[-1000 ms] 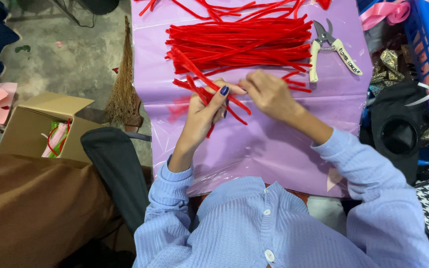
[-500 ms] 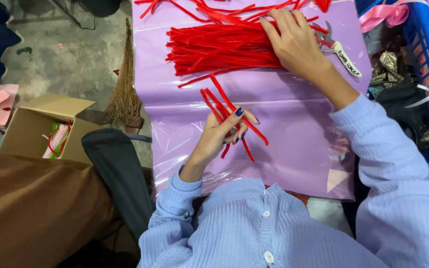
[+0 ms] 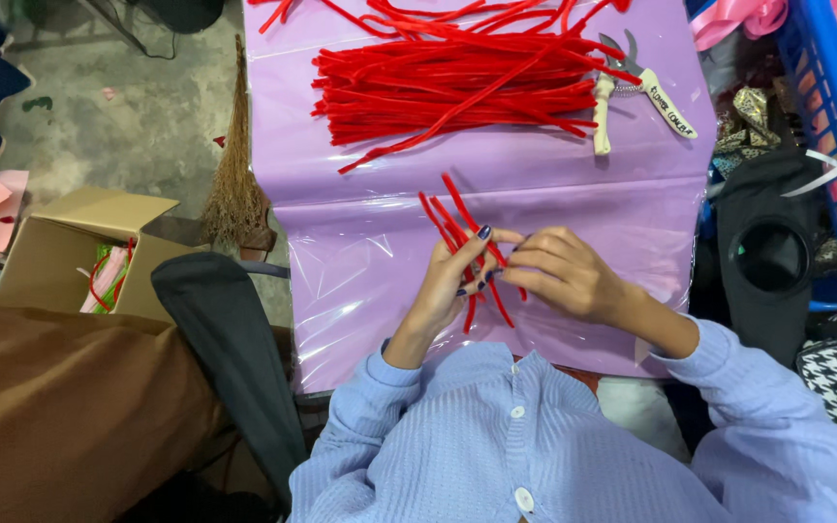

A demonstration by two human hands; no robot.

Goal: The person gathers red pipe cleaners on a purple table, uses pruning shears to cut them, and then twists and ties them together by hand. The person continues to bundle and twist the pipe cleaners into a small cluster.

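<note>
While my left hand point(image 3: 443, 291) pinches a few red stems point(image 3: 462, 247) near the purple sheet's point(image 3: 360, 281) middle, my right hand point(image 3: 559, 276) closes on them too; light, bendable, probably best gripped mid-length.

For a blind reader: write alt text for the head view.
Left hand and right hand hold a few red stems over a purple sheet. Beyond lie a red stem pile and cutters.
</note>
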